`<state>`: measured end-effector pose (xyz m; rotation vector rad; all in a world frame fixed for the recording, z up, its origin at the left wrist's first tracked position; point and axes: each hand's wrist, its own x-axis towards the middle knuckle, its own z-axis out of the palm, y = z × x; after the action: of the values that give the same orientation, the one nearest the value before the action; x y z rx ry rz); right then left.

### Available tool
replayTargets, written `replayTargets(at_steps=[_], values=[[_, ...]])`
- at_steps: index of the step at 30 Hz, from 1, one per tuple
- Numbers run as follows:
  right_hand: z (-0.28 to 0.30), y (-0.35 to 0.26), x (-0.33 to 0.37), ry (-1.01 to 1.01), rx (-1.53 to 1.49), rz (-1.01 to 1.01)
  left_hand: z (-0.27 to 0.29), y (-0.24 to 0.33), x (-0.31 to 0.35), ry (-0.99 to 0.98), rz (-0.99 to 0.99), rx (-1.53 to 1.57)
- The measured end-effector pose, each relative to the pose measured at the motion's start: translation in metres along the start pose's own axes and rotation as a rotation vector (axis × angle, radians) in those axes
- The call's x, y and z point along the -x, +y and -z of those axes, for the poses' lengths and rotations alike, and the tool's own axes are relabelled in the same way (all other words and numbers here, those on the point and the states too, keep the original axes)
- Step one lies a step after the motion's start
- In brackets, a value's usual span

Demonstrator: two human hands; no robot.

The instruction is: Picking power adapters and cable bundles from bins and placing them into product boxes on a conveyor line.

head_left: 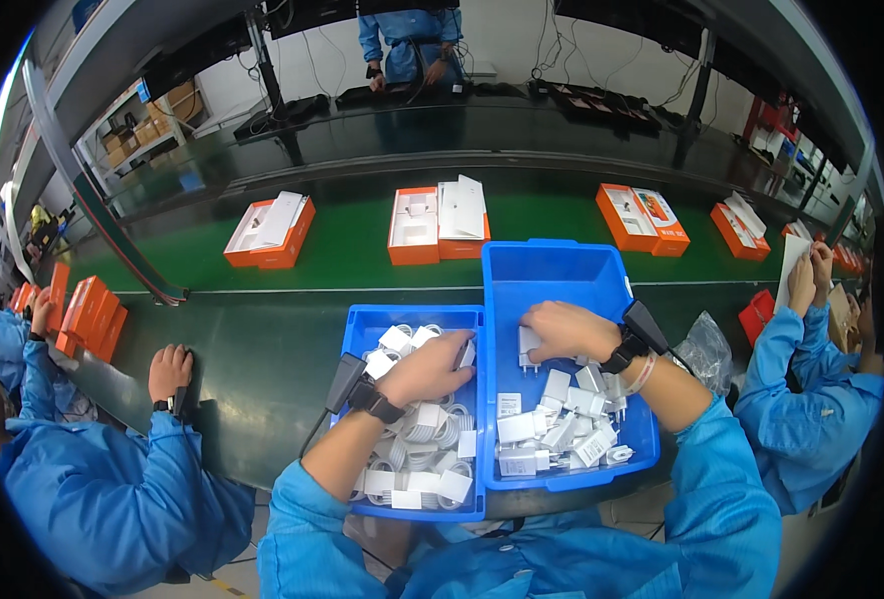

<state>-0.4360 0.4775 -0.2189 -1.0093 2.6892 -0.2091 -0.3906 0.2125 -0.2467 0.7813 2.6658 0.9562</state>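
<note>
My left hand reaches over a blue bin of coiled white charging cables, each with a white paper band. Its thumb and fingers close around a white banded cable by the bin's right wall; most of that cable is hidden. In the deeper blue bin beside it, my right hand pinches a white charger plug, prongs pointing down. Below this hand lies a loose pile of white charger plugs.
Beyond the bins, a green conveyor belt carries open orange boxes with white inserts. Clear plastic bags lie right of the bins. Co-workers in blue sit on both sides; one rests a hand on the table, another holds a white sheet.
</note>
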Motion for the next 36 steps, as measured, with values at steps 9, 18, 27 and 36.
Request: replayTargets(at_steps=[9, 18, 27, 36], values=[[0.128, -0.001, 0.002, 0.247, 0.085, 0.132, 0.002, -0.008, -0.005, 0.172, 0.007, 0.077], [0.192, 0.016, -0.143, 0.422, 0.149, 0.113, 0.0, -0.008, -0.014, 0.367, 0.003, 0.129], [0.101, 0.078, -0.294, 0.377, 0.272, 0.008, 0.003, -0.007, -0.014, 0.409, -0.009, 0.228], [0.073, 0.113, -0.318, 0.295, 0.233, -0.092, 0.011, -0.01, -0.018, 0.408, -0.018, 0.253]])
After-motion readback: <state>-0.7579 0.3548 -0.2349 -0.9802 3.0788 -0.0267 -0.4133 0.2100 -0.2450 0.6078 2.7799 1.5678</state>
